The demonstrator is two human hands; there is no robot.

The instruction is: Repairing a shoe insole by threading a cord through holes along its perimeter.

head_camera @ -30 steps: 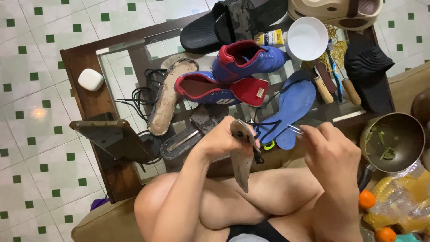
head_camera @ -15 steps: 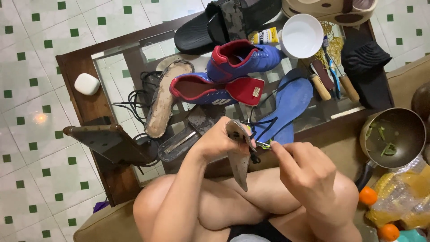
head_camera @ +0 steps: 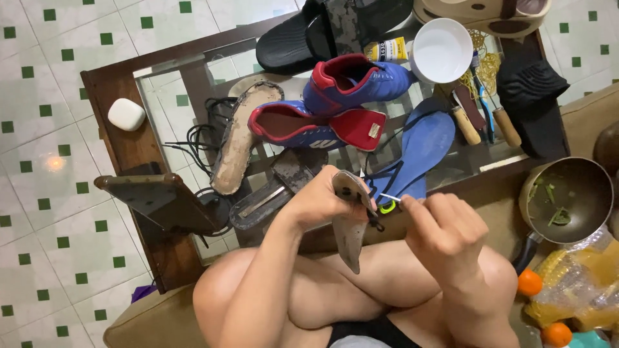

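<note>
Grey, worn shoe sole (head_camera: 351, 222) was pinched at its top edge by the left hand (head_camera: 319, 200), fingers curled shut around it, sole hanging edge-on above the knees, just in front of the table edge. Right hand (head_camera: 445, 225) was closed in a loose fist just beside it, thumb and forefinger pinching a thin white thread (head_camera: 389, 198) that ran to the sole's edge. Couldn't tell if a needle was in there too. Small black bit stuck out of the sole near the thread.

Glass-topped wooden table (head_camera: 106, 87) ahead held two blue-and-red shoes (head_camera: 335, 103), a blue insole (head_camera: 419, 151), a dirty detached sole (head_camera: 242, 138), a white bowl (head_camera: 442, 50), wooden-handled tools (head_camera: 480, 119), black sandals (head_camera: 322, 32), and a white case (head_camera: 126, 114). Metal pan (head_camera: 567, 200) sat to the right, oranges (head_camera: 529, 282) near it.
</note>
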